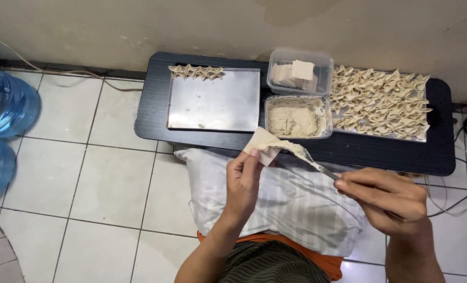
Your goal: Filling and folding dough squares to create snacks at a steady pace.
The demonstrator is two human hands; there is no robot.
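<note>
My left hand (243, 181) pinches a pale square dumpling wrapper (265, 142) and holds it up over my lap. My right hand (388, 198) grips a thin metal knife (317, 165) whose tip, coated with pale filling, touches the wrapper. Just beyond the wrapper stands a clear tub of filling (296, 117), and behind it a clear tub of stacked wrappers (298, 73). A metal tray (215, 102) on the left bears a short row of folded dumplings (196, 72) along its far edge. On the right lies a tray packed with several folded dumplings (380, 102).
All the trays and tubs rest on a low black board (152, 112) against the wall. A striped pillow (286, 202) lies on my lap. Two blue water jugs (2, 105) stand on the tiled floor at left. Cables (466, 183) trail at the right.
</note>
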